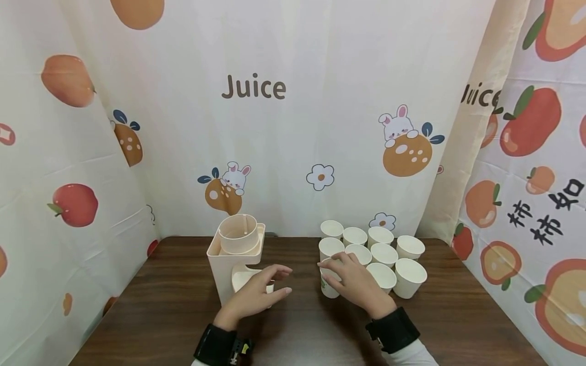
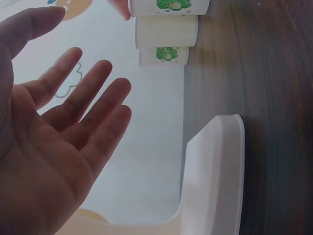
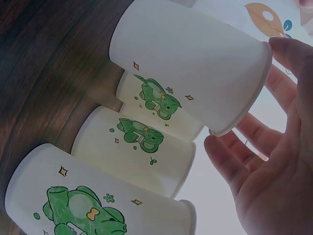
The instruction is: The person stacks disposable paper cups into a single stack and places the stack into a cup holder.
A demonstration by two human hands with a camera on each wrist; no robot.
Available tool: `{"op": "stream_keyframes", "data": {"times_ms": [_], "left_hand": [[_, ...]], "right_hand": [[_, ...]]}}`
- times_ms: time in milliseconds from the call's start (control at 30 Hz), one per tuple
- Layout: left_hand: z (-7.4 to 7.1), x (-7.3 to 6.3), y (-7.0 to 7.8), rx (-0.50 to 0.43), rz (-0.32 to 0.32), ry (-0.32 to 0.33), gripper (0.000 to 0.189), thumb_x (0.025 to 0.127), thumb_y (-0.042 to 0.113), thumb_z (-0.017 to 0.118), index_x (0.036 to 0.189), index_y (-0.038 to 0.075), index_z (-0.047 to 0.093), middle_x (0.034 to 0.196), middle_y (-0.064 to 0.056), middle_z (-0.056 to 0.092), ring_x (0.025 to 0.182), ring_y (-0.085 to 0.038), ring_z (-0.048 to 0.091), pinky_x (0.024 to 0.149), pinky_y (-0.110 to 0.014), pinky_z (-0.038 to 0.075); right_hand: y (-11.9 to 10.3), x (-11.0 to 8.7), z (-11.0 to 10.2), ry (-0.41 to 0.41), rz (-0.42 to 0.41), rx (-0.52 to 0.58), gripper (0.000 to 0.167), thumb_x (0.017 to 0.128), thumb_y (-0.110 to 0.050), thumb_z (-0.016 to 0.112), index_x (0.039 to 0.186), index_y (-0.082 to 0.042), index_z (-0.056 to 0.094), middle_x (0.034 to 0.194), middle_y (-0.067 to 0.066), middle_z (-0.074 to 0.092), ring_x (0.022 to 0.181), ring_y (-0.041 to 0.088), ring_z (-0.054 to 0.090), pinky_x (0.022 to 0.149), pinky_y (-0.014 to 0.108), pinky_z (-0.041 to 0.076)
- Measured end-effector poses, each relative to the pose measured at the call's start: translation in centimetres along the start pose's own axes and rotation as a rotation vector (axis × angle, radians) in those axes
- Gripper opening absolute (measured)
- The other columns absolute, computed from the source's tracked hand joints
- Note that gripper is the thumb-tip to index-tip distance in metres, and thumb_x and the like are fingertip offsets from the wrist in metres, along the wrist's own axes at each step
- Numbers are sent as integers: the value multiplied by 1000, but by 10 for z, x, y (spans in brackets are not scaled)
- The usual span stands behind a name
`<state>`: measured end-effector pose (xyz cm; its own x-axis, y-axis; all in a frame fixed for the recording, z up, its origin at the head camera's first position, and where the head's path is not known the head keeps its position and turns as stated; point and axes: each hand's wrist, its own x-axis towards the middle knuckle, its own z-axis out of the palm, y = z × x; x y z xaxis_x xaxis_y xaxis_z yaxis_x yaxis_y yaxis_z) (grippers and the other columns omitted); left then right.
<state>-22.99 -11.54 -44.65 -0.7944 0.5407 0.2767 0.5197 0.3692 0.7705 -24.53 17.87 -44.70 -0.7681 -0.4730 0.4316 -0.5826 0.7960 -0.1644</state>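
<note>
My right hand [image 1: 354, 282] reaches over the front-left white paper cup [image 1: 328, 291]. In the right wrist view its thumb and fingertips sit at opposite sides of this paper cup's rim [image 3: 244, 115]. Several more white paper cups [image 1: 410, 277] stand upright in rows behind and to the right, some printed with a green cartoon animal. My left hand [image 1: 254, 297] hovers with spread fingers and holds nothing. Just behind it is a cream plastic device [image 1: 222, 274] with a round open cylinder [image 1: 238, 235] on top; the hand hides part of its front.
A dark wooden table [image 1: 151, 305] carries everything. Behind it hangs a white curtain [image 1: 293, 132] with fruit prints and the word Juice, and similar cloth closes both sides. The other cups crowd close to my right hand.
</note>
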Motion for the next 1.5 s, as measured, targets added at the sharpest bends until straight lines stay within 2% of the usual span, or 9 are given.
{"op": "stream_keyframes", "data": {"times_ms": [200, 367, 600, 733, 933, 1133, 1367, 1500], "left_hand": [[6, 5, -1, 0, -16, -13, 43, 98, 34, 66, 134, 12, 56, 133, -4, 58, 122, -32, 57, 100, -57, 43], [18, 12, -2, -24, -29, -48, 43, 98, 35, 66, 134, 14, 55, 132, -7, 59, 123, -33, 56, 95, -58, 46], [36, 21, -4, -40, -36, -90, 47, 99, 31, 65, 137, 8, 52, 134, -18, 58, 123, -36, 56, 93, -55, 49], [43, 24, -4, -52, -58, -103, 51, 98, 31, 66, 140, 6, 49, 135, -20, 56, 124, -37, 55, 94, -53, 49], [51, 26, -4, -72, -97, -107, 55, 97, 28, 67, 143, 8, 45, 138, -18, 53, 126, -36, 52, 94, -53, 49], [57, 31, -3, -97, -109, -103, 67, 93, 35, 71, 146, 7, 42, 143, -12, 50, 129, -36, 50, 96, -53, 47], [65, 37, -7, -196, -124, -135, 72, 90, 32, 73, 150, 11, 38, 143, -10, 48, 131, -33, 47, 101, -55, 42], [71, 39, -9, -278, -95, -160, 69, 90, 27, 73, 149, 13, 39, 140, -5, 49, 123, -23, 51, 99, -45, 45]], "right_hand": [[-3, -2, -3, -12, 6, 5, 27, 97, -31, 68, 123, -24, 73, 118, 7, 63, 106, 30, 55, 82, 46, 51], [-7, -6, -4, -8, 9, 13, 27, 96, -32, 69, 122, -24, 73, 119, 8, 63, 107, 30, 57, 82, 47, 51], [-15, -11, -1, 46, -31, 7, 25, 94, -32, 72, 119, -26, 74, 113, 2, 62, 102, 24, 58, 80, 44, 51], [-19, -13, -1, 60, -31, 7, 24, 92, -32, 74, 116, -26, 75, 110, 1, 62, 100, 23, 58, 78, 42, 51], [-25, -17, -3, 17, -12, 15, 24, 94, -34, 72, 116, -26, 75, 112, 3, 62, 101, 25, 57, 77, 43, 50], [-29, -19, -5, -3, -22, 35, 25, 94, -35, 71, 118, -26, 74, 112, 2, 61, 98, 22, 53, 76, 41, 49], [-30, -20, -7, -13, -50, 65, 26, 95, -35, 71, 119, -26, 74, 113, 0, 61, 98, 19, 55, 76, 39, 49], [-30, -20, -7, -21, -62, 97, 26, 97, -37, 68, 121, -28, 73, 115, -1, 60, 102, 19, 56, 77, 38, 50]]}}
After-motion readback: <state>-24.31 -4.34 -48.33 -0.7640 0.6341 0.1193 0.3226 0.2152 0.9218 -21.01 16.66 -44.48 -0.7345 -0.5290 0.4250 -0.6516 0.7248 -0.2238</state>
